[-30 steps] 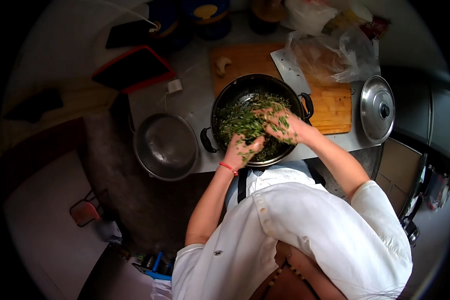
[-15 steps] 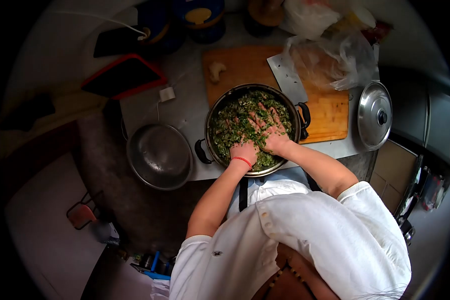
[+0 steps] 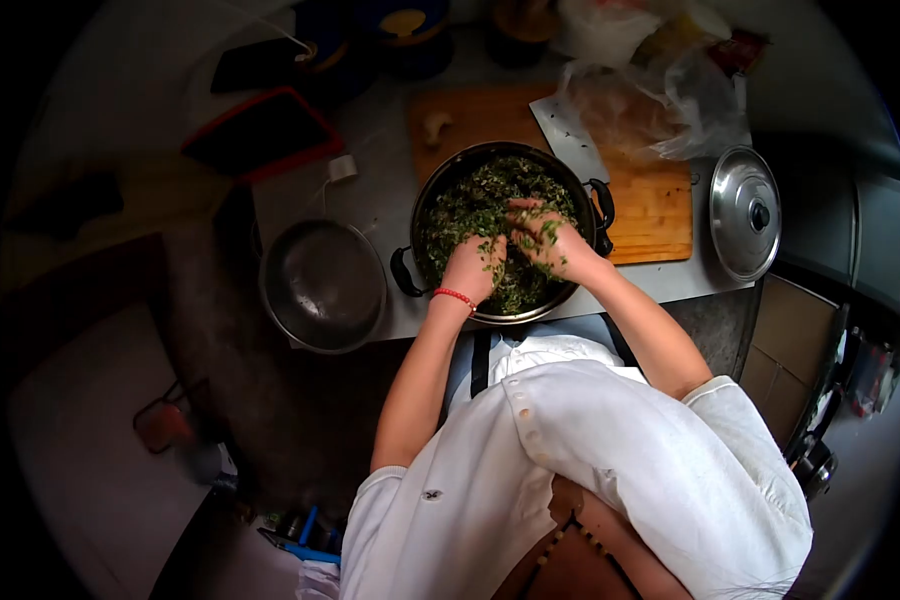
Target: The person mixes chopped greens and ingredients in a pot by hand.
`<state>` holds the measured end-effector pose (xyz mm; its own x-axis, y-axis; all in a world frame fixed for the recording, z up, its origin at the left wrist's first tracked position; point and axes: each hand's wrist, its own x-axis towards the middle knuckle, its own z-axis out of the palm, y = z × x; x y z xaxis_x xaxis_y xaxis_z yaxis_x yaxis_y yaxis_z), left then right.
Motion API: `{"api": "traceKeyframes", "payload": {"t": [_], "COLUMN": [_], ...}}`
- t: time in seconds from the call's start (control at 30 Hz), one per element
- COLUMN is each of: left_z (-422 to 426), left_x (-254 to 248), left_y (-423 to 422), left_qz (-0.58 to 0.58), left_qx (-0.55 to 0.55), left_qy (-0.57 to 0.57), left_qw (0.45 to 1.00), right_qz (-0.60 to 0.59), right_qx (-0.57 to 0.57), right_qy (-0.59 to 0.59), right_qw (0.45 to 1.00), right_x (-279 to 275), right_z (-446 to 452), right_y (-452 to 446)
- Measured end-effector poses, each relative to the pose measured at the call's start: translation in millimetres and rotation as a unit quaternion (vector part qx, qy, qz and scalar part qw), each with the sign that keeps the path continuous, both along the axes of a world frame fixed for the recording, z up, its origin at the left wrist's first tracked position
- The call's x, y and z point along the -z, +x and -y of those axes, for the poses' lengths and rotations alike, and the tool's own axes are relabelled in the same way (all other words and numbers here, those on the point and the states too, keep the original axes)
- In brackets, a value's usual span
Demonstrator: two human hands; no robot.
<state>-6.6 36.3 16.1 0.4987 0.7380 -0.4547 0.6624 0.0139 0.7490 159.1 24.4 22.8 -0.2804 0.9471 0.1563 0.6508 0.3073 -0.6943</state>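
A wide metal pot (image 3: 438, 172) with black side handles holds a mix of chopped greens (image 3: 505, 185). Both of my hands are down in it, flecked with green bits. My left hand (image 3: 473, 268), wearing a red beaded bracelet (image 3: 456, 295), curls its fingers into the mix, which hides most of the fingertips. Facing it on the right, my right hand (image 3: 553, 245) has its fingers bent inward around some of the greens. The two hands are close together over the middle of the pot.
An empty metal bowl (image 3: 322, 285) stands left of the pot. Behind it are a wooden cutting board (image 3: 650, 215), a cleaver (image 3: 568, 135) and a plastic bag (image 3: 660, 105). A pot lid (image 3: 745, 215) lies at right; a red-framed tablet (image 3: 262, 135) is at back left.
My fingers were spread and pressed into the greens; now they are bent inward. The right hand has turned toward the left one, and the left hand has shifted slightly left and up.
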Motion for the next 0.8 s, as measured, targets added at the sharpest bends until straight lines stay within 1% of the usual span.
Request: {"api": "traceKeyframes", "payload": {"t": [0.03,0.07,0.1,0.13,0.17,0.2,0.23,0.33,0.37,0.43,0.5,0.57,0.6,0.63,0.67,0.7,0.73,0.77,0.8], "left_z": [0,0,-1,-1,-3,-8,-12,-27,-28,-25,-15,-6,2,11,22,28,34,37,42], "left_x": [-4,-8,-9,3,13,21,30,18,25,49,40,37,24,10,3,14,22,24,24], "left_y": [4,13,17,16,15,17,24,36,41,41,37,32,29,29,30,20,12,4,0], "left_qz": [0.053,0.105,0.155,0.224,0.288,0.346,0.303,0.245,0.17,0.206,0.243,0.37,0.429,0.317,0.245,0.153,0.103,0.051,0.044], "left_qx": [-0.091,-0.18,-0.266,-0.338,-0.402,-0.459,-0.504,-0.526,-0.572,-0.565,-0.545,-0.475,-0.438,-0.447,-0.484,-0.409,-0.385,-0.359,-0.393], "left_qy": [-0.08,-0.158,-0.234,-0.329,-0.417,-0.493,-0.461,-0.471,-0.423,-0.412,-0.417,-0.452,-0.467,-0.363,-0.278,-0.208,-0.182,-0.156,-0.179], "left_qw": [0.991,0.965,0.922,0.853,0.762,0.653,0.665,0.665,0.682,0.684,0.685,0.657,0.637,0.754,0.793,0.875,0.899,0.919,0.901], "right_qz": [-0.144,-0.282,-0.407,-0.465,-0.516,-0.559,-0.571,-0.533,-0.527,-0.535,-0.547,-0.513,-0.494,-0.474,-0.419,-0.354,-0.248,-0.137,-0.169], "right_qx": [0.051,0.1,0.145,0.19,0.232,0.27,0.295,0.323,0.328,0.327,0.322,0.278,0.255,0.228,0.226,0.22,0.202,0.191,0.189], "right_qy": [-0.14,-0.273,-0.396,-0.449,-0.497,-0.539,-0.543,-0.552,-0.55,-0.548,-0.558,-0.523,-0.505,-0.467,-0.358,-0.241,-0.196,-0.143,-0.152], "right_qw": [0.978,0.914,0.81,0.739,0.658,0.57,0.541,0.554,0.558,0.554,0.535,0.621,0.66,0.711,0.803,0.876,0.927,0.961,0.955], "right_x": [2,7,12,21,32,42,51,51,51,48,44,24,13,9,19,23,22,6,9], "right_z": [-2,-4,-6,-7,-9,-14,-18,-23,-24,-28,-21,-14,-7,-1,-1,-4,-4,-6,-13], "right_y": [-2,-6,-10,-11,-12,-12,-14,-17,-17,-14,-15,-10,-10,-4,4,7,12,13,12]}}
